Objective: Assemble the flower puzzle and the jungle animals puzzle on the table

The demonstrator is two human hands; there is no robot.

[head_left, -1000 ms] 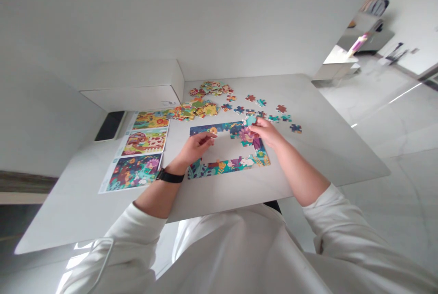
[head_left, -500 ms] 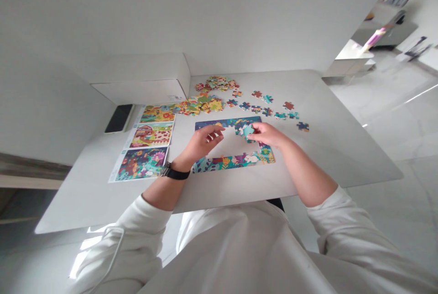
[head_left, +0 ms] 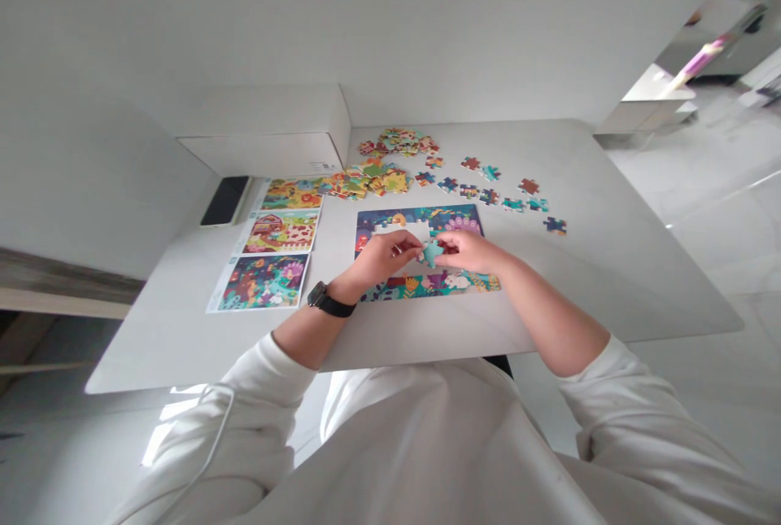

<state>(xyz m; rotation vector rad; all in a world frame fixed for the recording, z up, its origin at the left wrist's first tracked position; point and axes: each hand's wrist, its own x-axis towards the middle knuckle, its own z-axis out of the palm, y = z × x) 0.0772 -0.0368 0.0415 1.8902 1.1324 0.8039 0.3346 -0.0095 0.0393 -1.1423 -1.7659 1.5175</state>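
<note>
The right hand (head_left: 473, 253) is pinching, it seems, a teal cardboard jigsaw piece (head_left: 432, 253) over the gap in a colourful part-built jigsaw puzzle (head_left: 455, 222) lying on a white table (head_left: 579, 289), while the curled left hand (head_left: 384, 258) is resting just beside the piece.

A loose white long-sleeved sweatshirt (head_left: 427, 452) has soft, bunched sleeves (head_left: 586, 395) ending on the forearms. A thin white cord (head_left: 215, 427) hangs at seven o'clock, and a black-strapped wristwatch (head_left: 328, 301) circles the left wrist (head_left: 354, 279).
</note>
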